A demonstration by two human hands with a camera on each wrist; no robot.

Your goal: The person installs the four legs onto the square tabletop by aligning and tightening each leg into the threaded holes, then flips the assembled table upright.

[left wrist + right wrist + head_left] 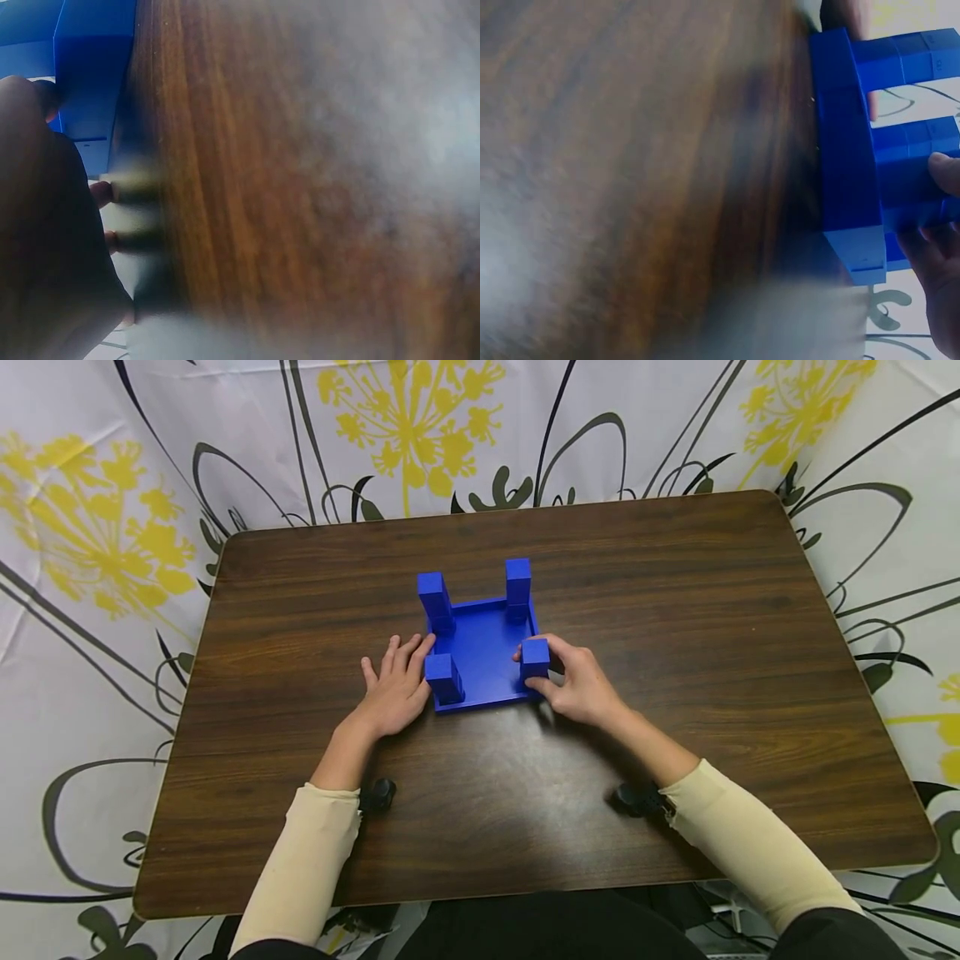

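A shallow blue square tray (487,653) with a raised rim lies on the table, and a blue square post stands at each corner. My right hand (583,687) holds the near right post (535,658) between thumb and fingers; in the right wrist view the thumb lies against that post (906,169). With fingers spread and fairly straight, my left hand (393,695) rests along the tray's left side, beside the near left post (444,678). Farther off stand the far left post (435,600) and the far right post (518,583), untouched by either hand.
The brown wood-grain table (712,635) reaches well beyond the tray on all sides. A white curtain (255,410) with yellow flowers hangs behind and beside it. Small black devices are strapped at both wrists, such as the left wrist device (378,795).
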